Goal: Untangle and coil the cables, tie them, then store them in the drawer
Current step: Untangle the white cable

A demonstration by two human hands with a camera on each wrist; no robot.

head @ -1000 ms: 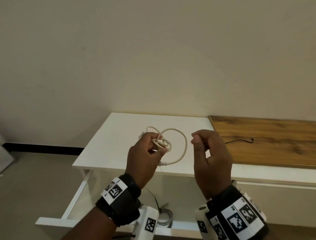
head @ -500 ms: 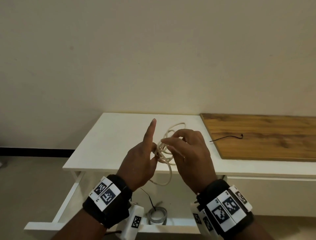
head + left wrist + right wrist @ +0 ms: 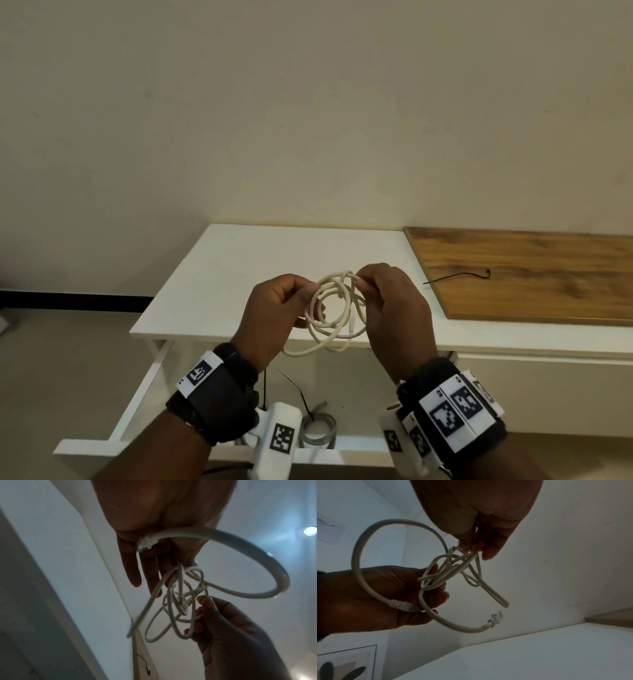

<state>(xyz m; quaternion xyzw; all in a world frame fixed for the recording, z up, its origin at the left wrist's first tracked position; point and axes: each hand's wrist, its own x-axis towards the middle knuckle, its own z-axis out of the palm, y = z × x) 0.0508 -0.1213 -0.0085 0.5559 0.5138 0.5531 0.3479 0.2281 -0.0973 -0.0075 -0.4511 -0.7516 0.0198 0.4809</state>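
L hand (image 3: pixel 274 311) + R hand (image 3: pixel 394 308) fingers pinch cable (image 3: pixel 334 308) | drawer (image 3: pixel 144 394) open below | tie (image 3: pixel 459 275) on board (image 3: pixel 531 274)

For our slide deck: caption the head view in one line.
Both hands, left hand and right hand, hold a tangled white cable above the open drawer.

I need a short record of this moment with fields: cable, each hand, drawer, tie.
cable: white cable, loose loops, held in the air above the table edge
left hand: grips the loops
right hand: pinches a strand
drawer: open, holds a grey coil
tie: black tie lies on the wooden board
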